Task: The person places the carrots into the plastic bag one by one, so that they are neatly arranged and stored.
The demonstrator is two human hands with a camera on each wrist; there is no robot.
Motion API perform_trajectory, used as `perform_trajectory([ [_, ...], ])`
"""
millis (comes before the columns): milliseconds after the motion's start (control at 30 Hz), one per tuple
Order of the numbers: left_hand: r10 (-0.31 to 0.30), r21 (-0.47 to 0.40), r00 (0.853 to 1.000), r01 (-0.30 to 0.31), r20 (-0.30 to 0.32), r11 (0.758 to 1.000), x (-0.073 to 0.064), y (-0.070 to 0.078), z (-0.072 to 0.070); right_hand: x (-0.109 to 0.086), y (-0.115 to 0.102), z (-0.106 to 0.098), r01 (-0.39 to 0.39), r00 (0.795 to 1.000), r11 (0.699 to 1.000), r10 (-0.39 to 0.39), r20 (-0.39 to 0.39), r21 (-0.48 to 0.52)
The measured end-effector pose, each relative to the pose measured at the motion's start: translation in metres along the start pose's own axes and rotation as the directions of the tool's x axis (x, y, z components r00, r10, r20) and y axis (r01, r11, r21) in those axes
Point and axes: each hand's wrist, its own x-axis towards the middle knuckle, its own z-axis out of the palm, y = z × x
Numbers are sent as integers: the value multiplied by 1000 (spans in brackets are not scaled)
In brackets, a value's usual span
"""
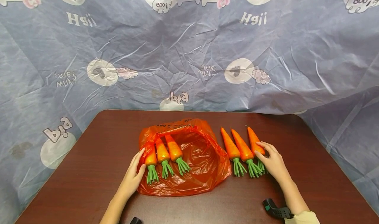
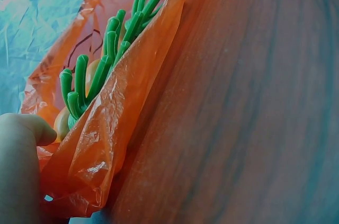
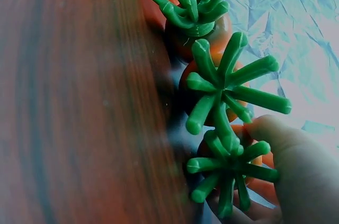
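An orange-red plastic bag lies with its mouth facing the near side. Inside it rest three carrots with green stem tops, among them the leftmost carrot. My left hand grips the bag's left edge beside that carrot; its fingertips are partly hidden by the film. Right of the bag, three more carrots lie side by side: a left carrot, a middle carrot and a right carrot. With thumb and fingers on either side, my right hand holds the right carrot near its green stems.
The dark brown wooden table extends around the bag and carrots. Behind its far edge hangs a blue-grey printed cloth. A black wrist strap with a device is on the right forearm.
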Motion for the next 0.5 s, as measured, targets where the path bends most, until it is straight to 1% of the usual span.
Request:
perform_trajectory([
  [67, 0, 1, 1000, 0, -3, 1000, 0, -3, 1, 1, -1, 0, -2, 1000, 1000, 2, 9, -3],
  [200, 15, -28, 1000, -15, -6, 1000, 2, -25, 7, 2, -3, -2, 5, 1000, 1000, -5, 23, 0],
  [300, 31, -51, 1000, -31, -1, 998, 4, -39, 10, 2, -5, -4, 9, 999, 1000, -9, 32, 0],
  [500, 35, -63, 999, -35, 2, 997, 3, -42, 10, 0, -11, -8, 19, 999, 999, -18, 38, -45],
])
